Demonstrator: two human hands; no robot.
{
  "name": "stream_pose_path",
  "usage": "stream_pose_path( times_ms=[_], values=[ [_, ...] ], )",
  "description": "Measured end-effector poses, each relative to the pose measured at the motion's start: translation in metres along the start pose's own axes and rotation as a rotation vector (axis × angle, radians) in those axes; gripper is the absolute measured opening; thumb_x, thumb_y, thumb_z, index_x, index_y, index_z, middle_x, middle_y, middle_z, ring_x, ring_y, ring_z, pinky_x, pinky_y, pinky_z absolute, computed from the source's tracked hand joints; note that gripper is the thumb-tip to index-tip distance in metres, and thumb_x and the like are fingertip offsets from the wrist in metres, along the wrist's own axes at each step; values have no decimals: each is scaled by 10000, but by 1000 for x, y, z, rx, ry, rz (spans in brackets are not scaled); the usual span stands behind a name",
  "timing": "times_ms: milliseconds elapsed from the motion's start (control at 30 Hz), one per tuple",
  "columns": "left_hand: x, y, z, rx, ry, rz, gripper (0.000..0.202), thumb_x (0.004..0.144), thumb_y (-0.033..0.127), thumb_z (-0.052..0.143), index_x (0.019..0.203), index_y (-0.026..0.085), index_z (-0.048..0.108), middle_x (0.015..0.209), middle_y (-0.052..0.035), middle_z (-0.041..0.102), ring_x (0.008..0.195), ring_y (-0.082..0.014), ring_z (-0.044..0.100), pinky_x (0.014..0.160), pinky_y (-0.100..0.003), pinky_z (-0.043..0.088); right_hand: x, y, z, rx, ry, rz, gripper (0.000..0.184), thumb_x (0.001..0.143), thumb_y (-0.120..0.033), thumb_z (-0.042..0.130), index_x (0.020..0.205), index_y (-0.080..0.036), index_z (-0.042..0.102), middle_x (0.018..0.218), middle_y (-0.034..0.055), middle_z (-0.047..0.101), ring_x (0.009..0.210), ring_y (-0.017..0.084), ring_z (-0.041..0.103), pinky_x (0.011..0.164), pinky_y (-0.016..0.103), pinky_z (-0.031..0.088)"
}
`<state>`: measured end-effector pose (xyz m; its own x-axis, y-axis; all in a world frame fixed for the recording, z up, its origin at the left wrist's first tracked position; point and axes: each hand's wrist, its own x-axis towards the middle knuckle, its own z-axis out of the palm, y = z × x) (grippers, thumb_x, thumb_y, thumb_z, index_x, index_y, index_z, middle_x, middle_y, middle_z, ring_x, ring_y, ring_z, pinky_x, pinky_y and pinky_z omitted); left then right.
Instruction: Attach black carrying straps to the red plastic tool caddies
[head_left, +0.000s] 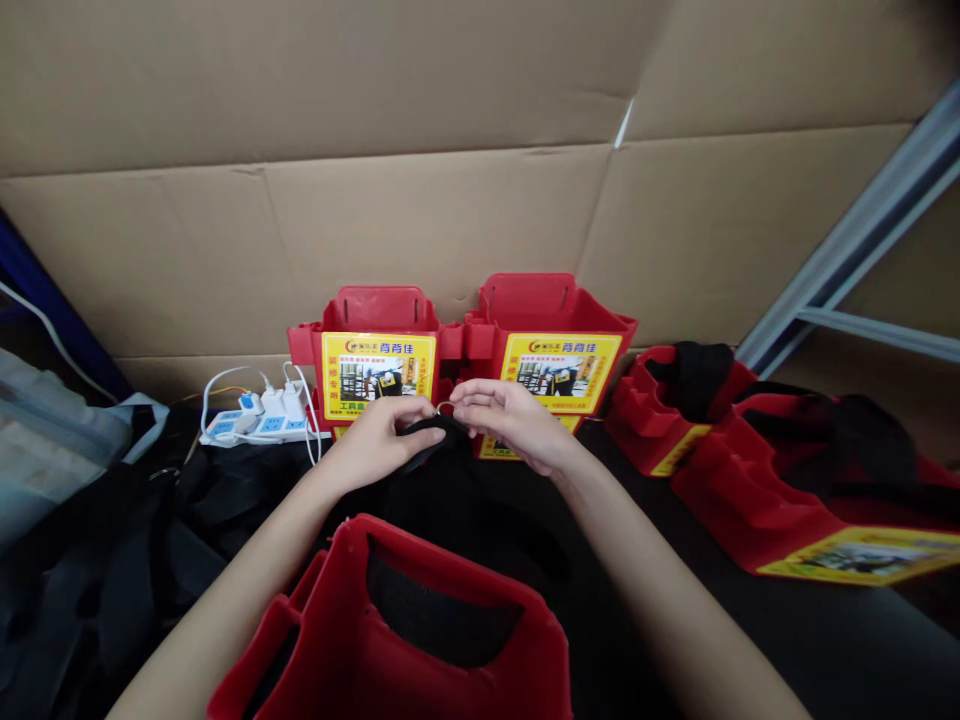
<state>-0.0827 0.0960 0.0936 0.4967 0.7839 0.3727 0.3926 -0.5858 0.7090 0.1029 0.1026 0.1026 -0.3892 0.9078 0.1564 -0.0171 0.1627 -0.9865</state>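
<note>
My left hand (pixel 379 437) is closed round the end of a black strap (pixel 431 438), which runs down toward a red plastic tool holder (pixel 420 640) right in front of me. My right hand (pixel 504 412) pinches a small metal ring (pixel 445 407) at the strap's tip. Both hands meet above the dark table, just in front of two upright red holders with yellow labels (pixel 379 372) (pixel 559 368).
More red holders with black straps (pixel 679 405) (pixel 810 480) lie tipped over at the right. A white power strip with plugs and cables (pixel 259 418) sits at the left beside black fabric (pixel 90 560). A cardboard wall (pixel 450 180) stands behind; a metal rack frame (pixel 862 240) is at the right.
</note>
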Motion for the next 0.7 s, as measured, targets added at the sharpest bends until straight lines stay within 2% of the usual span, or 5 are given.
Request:
stream_pose_path(
  times_ms=[133,267,400,533,700],
  values=[
    [2,-1,3,-41,23,-69,227,779,347,527,694,137,534,623,34,472,576,-82,400,550,-207,312,-1,-6,2,-70,61,-83,100,697,-184,631,771,-128,593,654,-15,574,570,52,506,557,191,405],
    [3,-2,5,-57,87,-157,304,785,386,508,620,131,509,531,48,395,503,-70,332,480,-202,250,-2,-10,5,-99,16,-82,128,736,-242,604,772,-119,604,716,23,603,640,74,552,558,191,417],
    [3,-3,6,-48,117,-94,276,789,373,509,665,129,546,578,32,467,544,-79,375,520,-207,288,-3,-6,8,-26,19,-66,214,704,-218,628,897,-139,580,773,25,606,707,114,604,528,198,439],
    [3,-2,7,-19,132,-43,264,789,369,510,679,135,559,622,19,526,585,-90,435,563,-209,327,-1,0,9,-69,36,-40,252,653,-221,664,878,-143,580,735,16,602,665,130,608,499,220,445],
    [3,-2,6,59,119,-9,286,787,374,515,624,139,508,609,24,500,593,-93,435,578,-213,334,2,5,8,-344,138,-293,145,654,-273,668,711,-146,628,782,38,610,762,136,574,688,282,475]
  ],
)
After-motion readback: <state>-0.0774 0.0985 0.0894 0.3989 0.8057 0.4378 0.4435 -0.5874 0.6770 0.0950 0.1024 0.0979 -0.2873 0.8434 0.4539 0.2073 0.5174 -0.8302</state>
